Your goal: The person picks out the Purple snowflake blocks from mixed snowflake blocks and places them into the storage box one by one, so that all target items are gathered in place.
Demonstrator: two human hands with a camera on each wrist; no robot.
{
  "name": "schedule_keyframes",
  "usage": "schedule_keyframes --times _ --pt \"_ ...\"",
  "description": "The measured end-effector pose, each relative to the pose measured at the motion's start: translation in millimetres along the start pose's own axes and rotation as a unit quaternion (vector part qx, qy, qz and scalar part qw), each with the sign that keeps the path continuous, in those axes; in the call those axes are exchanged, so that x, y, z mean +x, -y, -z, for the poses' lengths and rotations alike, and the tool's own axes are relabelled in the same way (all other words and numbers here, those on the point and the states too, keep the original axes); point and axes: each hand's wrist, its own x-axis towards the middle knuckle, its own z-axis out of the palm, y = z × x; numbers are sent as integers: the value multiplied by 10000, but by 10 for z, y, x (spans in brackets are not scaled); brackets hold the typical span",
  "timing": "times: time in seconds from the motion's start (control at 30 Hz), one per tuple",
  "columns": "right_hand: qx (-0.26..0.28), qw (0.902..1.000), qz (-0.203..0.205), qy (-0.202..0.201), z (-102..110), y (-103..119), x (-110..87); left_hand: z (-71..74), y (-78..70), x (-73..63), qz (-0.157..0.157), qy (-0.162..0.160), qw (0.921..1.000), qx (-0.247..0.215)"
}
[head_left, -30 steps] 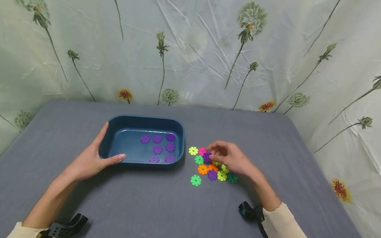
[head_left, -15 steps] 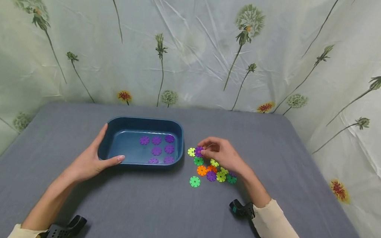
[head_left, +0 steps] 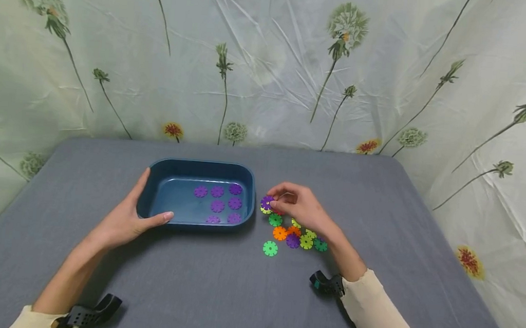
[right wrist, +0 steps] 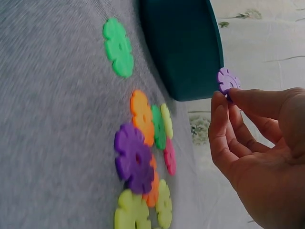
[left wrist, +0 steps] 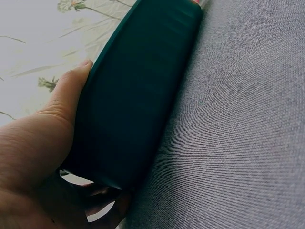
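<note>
A dark blue rectangular plastic tub (head_left: 172,198) stands on the grey cloth, with several purple snowflake discs (head_left: 217,206) lying in its right half. My left hand (head_left: 121,222) grips the tub's left end, thumb at the front rim and fingers around the end wall. In my right hand (head_left: 303,208), a purple snowflake disc (right wrist: 228,80) is pinched between thumb and fingertips, raised above the cloth just right of the tub. Below that hand lies a loose group of discs, including a purple disc (right wrist: 135,160), an orange disc (right wrist: 141,114) and a yellow-green disc (head_left: 306,241).
A green disc (head_left: 270,248) lies apart, toward the front of the group. The tub's right wall rises between the discs and its inside. Behind the table's far edge hangs a pale curtain (head_left: 270,72) with dandelion prints.
My right hand has lifted a purple disc from the group and carried it left toward the tub, uncovering discs beneath. The left hand and tub have stayed in place.
</note>
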Motion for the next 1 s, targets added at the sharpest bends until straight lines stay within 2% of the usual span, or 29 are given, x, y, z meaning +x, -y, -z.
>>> schedule_keyframes --times 0.2,0.5,1.0 --pt "156 9998 -59 -68 -74 25 11 -1 1 -1 11 56 10000 51" --pt "105 9998 160 -80 -113 138 52 9 -8 5 103 81 9999 4" --pt "355 9985 405 -50 -247 283 114 25 7 16 96 93 9999 -46"
